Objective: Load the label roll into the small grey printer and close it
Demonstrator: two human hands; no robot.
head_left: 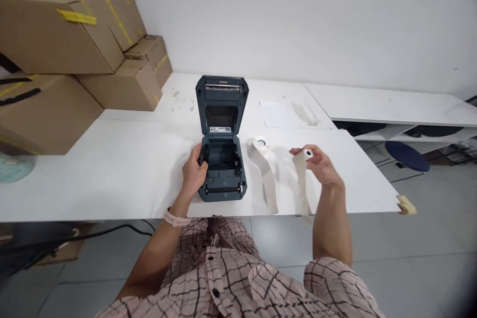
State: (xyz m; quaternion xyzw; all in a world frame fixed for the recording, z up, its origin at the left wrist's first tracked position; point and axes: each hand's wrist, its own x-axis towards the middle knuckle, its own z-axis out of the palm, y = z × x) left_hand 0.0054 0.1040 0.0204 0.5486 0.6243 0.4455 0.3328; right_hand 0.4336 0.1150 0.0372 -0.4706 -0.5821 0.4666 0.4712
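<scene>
A dark label printer [224, 179] stands on the white table with its lid [222, 104] raised and its inner bay exposed. My left hand [194, 171] grips the printer's left side, the thumb over its inner edge. Right of the printer, my right hand [319, 163] holds a small label roll [307, 154] between its fingers. From that roll a loose strip hangs down past the table's front edge. Between the printer and my right hand, another label roll [260, 143] rests on the table, its strip unrolled toward the front edge.
Cardboard boxes [55, 35] are stacked at the left on the white table [122, 179]. A white sheet [274, 114] lies behind the rolls. Blue stool [407, 156] at the right; yellowish piece [407, 204] on the table's front right corner. Dark cables hang below left.
</scene>
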